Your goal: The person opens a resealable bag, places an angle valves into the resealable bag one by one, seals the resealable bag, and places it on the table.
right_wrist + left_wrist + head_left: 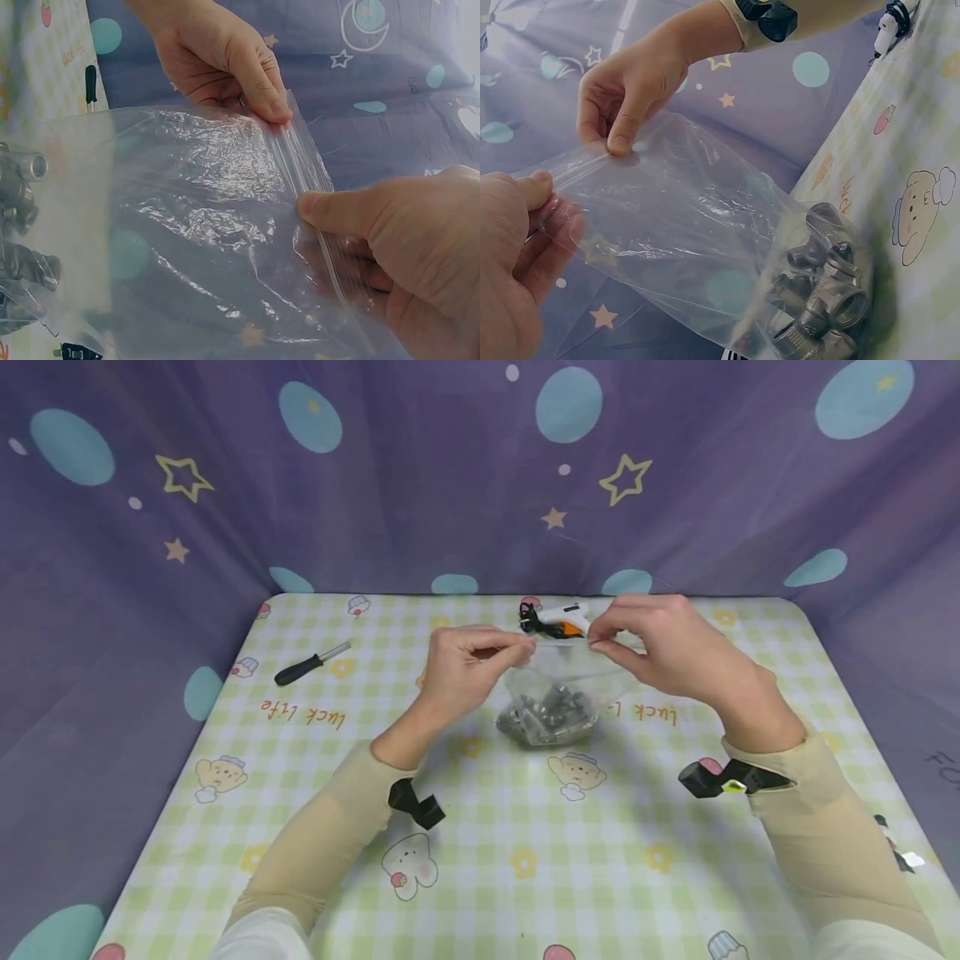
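A clear zip bag [555, 681] hangs between both hands, its zip edge uppermost. Several grey metal pipe fittings [821, 292] are gathered in its bottom, close over the tablecloth. My left hand [468, 668] pinches the bag's top edge at one side, thumb against fingers. Farther along the same edge, my right hand [667, 647] pinches the zip strip between thumb and fingers. The right wrist view shows the ridged zip strip [304, 165] running between the two thumbs.
Behind the bag lies a white glue gun [566, 614] with a black cord and orange trigger. A black-handled screwdriver [311, 664] rests at the back left. A small dark and white item [898, 847] sits near the right edge. Purple patterned curtain surrounds the checked table [517, 827].
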`<action>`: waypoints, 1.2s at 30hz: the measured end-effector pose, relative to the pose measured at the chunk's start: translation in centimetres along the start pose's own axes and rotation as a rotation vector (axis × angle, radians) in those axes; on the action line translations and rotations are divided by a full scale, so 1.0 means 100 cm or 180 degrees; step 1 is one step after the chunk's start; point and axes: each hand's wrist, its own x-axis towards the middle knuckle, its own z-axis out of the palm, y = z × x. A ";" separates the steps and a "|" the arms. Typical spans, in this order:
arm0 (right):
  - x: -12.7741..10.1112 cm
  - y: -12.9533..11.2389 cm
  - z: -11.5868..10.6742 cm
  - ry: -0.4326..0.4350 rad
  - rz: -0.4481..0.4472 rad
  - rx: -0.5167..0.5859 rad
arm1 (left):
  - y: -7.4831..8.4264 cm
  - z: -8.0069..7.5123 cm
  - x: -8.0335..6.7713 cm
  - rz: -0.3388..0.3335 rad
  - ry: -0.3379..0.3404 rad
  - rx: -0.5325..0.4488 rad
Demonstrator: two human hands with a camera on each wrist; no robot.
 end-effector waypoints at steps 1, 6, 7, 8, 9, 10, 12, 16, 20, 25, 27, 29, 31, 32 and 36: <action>0.000 0.000 0.000 -0.0001 0.0001 -0.0008 | 0.000 0.000 0.000 -0.0007 0.0011 -0.0006; -0.003 0.001 -0.001 0.0018 0.0013 -0.0048 | 0.001 0.000 0.000 -0.0037 0.0028 -0.0019; -0.003 0.002 -0.001 0.0024 0.0016 -0.0050 | 0.001 0.000 0.000 -0.0039 0.0030 -0.0015; -0.004 0.002 -0.001 0.0032 0.0016 -0.0053 | 0.001 0.000 0.000 -0.0040 0.0034 -0.0012; -0.004 0.002 -0.002 0.0039 0.0019 -0.0054 | 0.001 0.000 0.000 -0.0043 0.0037 -0.0011; -0.005 0.003 -0.002 0.0045 0.0022 -0.0056 | 0.001 0.000 0.000 -0.0047 0.0038 -0.0012; -0.006 0.003 -0.003 0.0050 0.0028 -0.0056 | 0.000 0.000 0.001 -0.0055 0.0041 -0.0017; -0.007 0.004 -0.004 0.0048 0.0050 -0.0072 | 0.000 0.000 0.001 -0.0063 0.0025 -0.0042; -0.009 0.005 -0.004 0.0057 0.0055 -0.0102 | -0.001 0.000 0.001 -0.0024 0.0018 -0.0057; -0.011 0.006 -0.005 0.0102 0.0013 -0.0126 | -0.003 -0.001 0.000 0.0018 0.0024 -0.0027; -0.012 0.006 -0.005 0.0112 -0.0001 -0.0122 | -0.003 -0.001 0.001 0.0027 0.0027 -0.0008; -0.013 0.007 -0.006 0.0115 -0.0007 -0.0126 | -0.003 -0.002 0.001 0.0031 0.0033 0.0000; -0.014 0.008 -0.006 0.0120 -0.0012 -0.0143 | -0.003 -0.002 0.001 0.0033 0.0040 0.0002; -0.014 0.008 -0.006 0.0122 -0.0014 -0.0149 | -0.003 -0.002 0.001 0.0031 0.0044 -0.0003; -0.017 0.010 -0.007 0.0126 -0.0016 -0.0176 | -0.003 -0.002 0.002 0.0031 0.0034 -0.0004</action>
